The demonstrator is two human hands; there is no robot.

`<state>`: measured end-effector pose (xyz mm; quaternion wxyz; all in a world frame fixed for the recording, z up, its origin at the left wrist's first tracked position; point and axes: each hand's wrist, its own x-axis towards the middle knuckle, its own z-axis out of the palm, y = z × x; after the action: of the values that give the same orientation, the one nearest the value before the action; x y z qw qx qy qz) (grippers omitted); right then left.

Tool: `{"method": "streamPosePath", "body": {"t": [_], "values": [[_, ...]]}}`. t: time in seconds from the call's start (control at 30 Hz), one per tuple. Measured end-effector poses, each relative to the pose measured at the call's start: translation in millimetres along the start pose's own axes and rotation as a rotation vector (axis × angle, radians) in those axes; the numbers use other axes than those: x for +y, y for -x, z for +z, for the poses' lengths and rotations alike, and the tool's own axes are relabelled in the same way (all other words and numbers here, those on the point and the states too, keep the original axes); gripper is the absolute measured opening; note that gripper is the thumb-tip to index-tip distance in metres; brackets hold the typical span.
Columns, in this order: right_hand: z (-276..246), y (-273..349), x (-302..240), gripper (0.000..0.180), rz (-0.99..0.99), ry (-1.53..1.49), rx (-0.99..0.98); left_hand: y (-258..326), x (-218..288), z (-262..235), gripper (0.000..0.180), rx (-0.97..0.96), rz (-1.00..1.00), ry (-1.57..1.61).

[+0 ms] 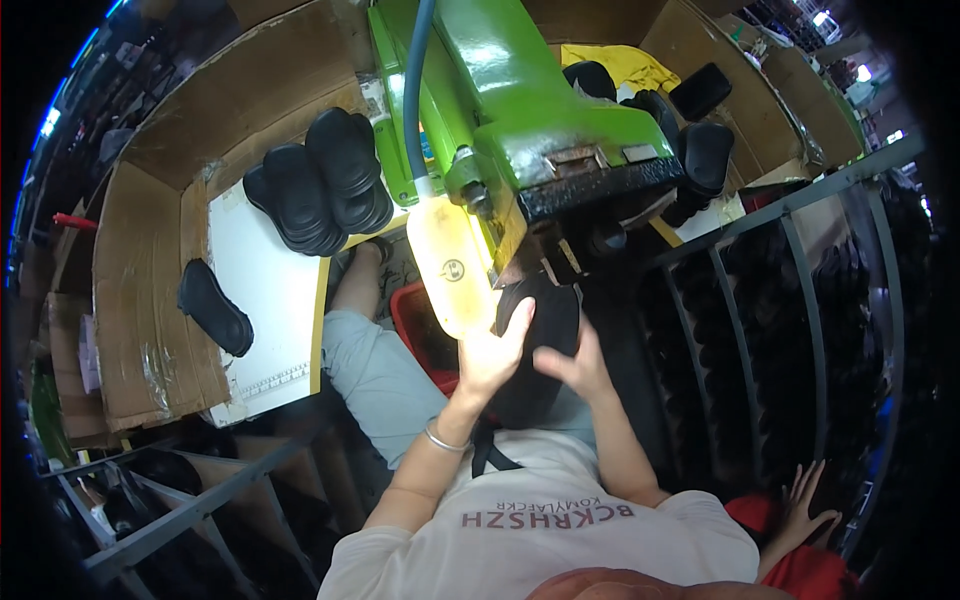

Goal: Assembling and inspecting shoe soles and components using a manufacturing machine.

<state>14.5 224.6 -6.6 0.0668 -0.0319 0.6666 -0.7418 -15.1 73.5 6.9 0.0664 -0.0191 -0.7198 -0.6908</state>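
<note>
Both hands, left hand (492, 355) and right hand (570, 365), clasp a black sole (545, 320) under the green machine (530, 110), apparently pressing it; next calls for steady alignment.

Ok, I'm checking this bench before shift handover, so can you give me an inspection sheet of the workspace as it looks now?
Surface: white board edged with cardboard walls, left of the machine.
Job's things: black rubber shoe sole held up under the head of the green metal machine.
Clutter: stack of black soles and one single black sole on the board; more soles right of the machine; red plastic crate below.
Grippers: left hand and right hand both grip the sole.
Cables: grey-blue hose running down to a lit lamp.
Surroundings: grey metal racks of dark soles; another person's hand lower right.
</note>
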Motion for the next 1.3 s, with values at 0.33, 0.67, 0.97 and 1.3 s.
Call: {"method": "streamPosePath", "body": {"t": [0.33,0.67,0.97,1.3], "values": [[-72.0,42.6,-30.1,0.031,0.082,-0.033,0.249,22.4,-3.8,-2.3,0.026,0.146,-0.181,0.372],[-46.1,-65.0,-62.6,0.031,-0.074,0.028,-0.014,1.7,17.9,-74.8,0.026,0.046,0.038,0.208],[22.2,-68.8,-70.7,0.078,-0.144,0.143,-0.118,59.6,-29.7,-119.0,0.011,0.185,-0.187,0.38],[30.4,-64.6,-32.3,0.06,-0.295,0.132,0.094,98.4,-56.9,-38.9,0.017,0.019,-0.48,0.277]]}}
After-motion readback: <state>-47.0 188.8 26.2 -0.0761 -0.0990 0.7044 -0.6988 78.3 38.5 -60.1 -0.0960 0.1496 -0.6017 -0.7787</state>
